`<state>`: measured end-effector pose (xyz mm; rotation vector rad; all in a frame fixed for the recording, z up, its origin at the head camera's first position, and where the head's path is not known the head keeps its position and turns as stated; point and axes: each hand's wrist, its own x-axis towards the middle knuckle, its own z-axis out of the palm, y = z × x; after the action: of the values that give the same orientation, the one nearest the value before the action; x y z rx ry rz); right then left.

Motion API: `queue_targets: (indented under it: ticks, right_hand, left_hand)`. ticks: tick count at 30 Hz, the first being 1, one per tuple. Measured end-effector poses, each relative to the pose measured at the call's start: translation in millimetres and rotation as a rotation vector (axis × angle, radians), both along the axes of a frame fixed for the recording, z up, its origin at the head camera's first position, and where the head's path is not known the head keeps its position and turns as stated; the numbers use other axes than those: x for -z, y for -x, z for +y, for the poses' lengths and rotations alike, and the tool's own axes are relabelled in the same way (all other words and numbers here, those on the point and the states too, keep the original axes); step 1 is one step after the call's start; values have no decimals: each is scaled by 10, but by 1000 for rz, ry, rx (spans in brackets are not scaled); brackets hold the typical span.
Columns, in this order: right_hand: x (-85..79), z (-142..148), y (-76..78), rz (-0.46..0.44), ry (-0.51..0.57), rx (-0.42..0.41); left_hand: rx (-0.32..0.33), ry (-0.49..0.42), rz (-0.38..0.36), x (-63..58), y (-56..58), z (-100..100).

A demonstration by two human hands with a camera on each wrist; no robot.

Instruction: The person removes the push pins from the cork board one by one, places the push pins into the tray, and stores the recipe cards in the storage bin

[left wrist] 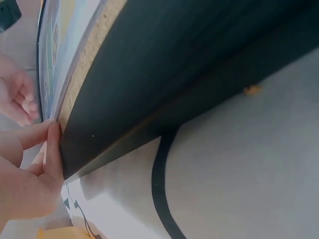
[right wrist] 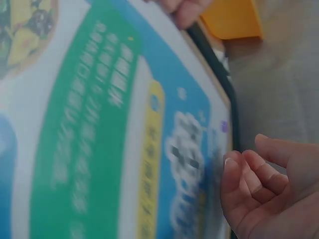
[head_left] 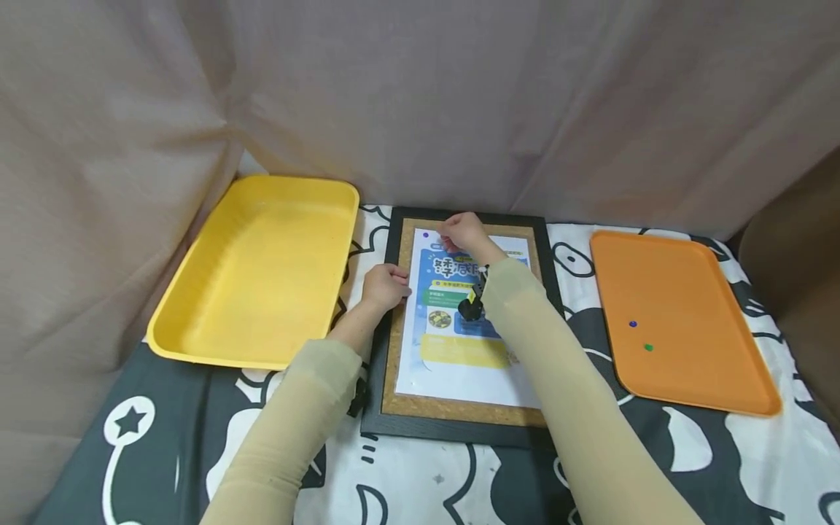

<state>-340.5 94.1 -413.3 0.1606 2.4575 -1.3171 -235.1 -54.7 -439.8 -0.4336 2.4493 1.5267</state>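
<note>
A printed poster (head_left: pixel 416 368), blue with yellow and green blocks, lies on a cork board (head_left: pixel 459 411) in a black frame (head_left: pixel 420 430). A purple pushpin (head_left: pixel 426 235) sits in the poster's upper left corner; the right wrist view shows this purple pushpin (right wrist: pixel 224 126) blurred. My left hand (head_left: pixel 386 286) rests at the frame's left side, its fingertips touching the poster's left edge. Over the poster's top edge, right of the pushpin, is my right hand (head_left: pixel 464 235). Its fingers (right wrist: pixel 254 179) bend loosely, the thumb stands apart, and nothing shows between them.
To the left stands a deep yellow tray (head_left: pixel 262 277). An orange tray (head_left: pixel 689 372) on the right carries a blue pushpin (head_left: pixel 633 324) and a green pushpin (head_left: pixel 648 348). A grey curtain (head_left: pixel 420 102) hangs behind the table with its black-and-white patterned cloth (head_left: pixel 407 481).
</note>
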Motion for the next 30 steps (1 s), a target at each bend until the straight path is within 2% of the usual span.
queue_targets:
  ticks: [4,7,14,21,26,30]
  right_hand:
    - [137,-55,-12,23,-7,-17]
    - [181,-90,-12,63,-63,-24]
    - [127,-160,-46,116,-138,-51]
    - [97,-180,-120,185,-293,-107]
    - [87,-168,-112,173,-357,-123]
    - [95,-146,-86,141,-342,-138]
  left_hand:
    - [15,1,24,9,-47,19]
    - [20,10,28,0,-62,30]
    - [24,10,24,-38,-92,46]
    - [43,39,23,-68,-136,92]
    - [44,33,14,-78,-151,113]
    - [54,28,10,-76,-160,119]
